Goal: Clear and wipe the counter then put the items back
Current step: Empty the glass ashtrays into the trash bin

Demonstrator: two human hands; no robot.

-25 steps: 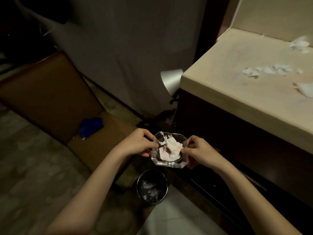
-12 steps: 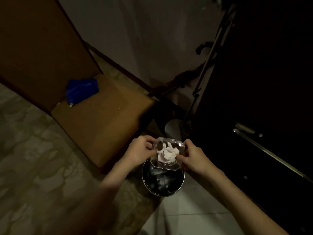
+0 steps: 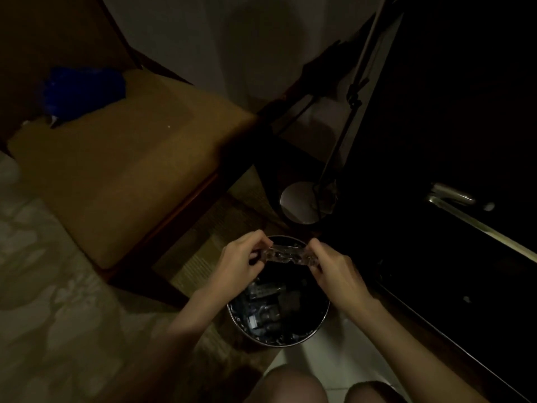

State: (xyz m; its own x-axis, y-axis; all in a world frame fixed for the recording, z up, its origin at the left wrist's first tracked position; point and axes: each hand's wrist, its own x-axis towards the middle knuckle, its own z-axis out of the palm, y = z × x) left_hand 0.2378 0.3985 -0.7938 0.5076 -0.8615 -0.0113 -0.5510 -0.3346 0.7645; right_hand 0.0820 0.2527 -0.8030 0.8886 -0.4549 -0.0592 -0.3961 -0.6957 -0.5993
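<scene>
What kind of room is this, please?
Probably a hotel room or bedroom, dimly lit: an upholstered chair, patterned carpet, dark cabinet, and a small metal wastebasket.

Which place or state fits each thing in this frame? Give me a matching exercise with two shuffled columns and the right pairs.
Things:
1. glass dish
2. blue cloth
3. waste bin
4. metal handle

Places or states:
A. on the chair seat
B. on the dark cabinet front, at right
C. on the floor below the hands
D. gripped by left hand and right hand, tipped on edge

Pairs: 1-D, 2-A, 3-C, 4-B
</scene>
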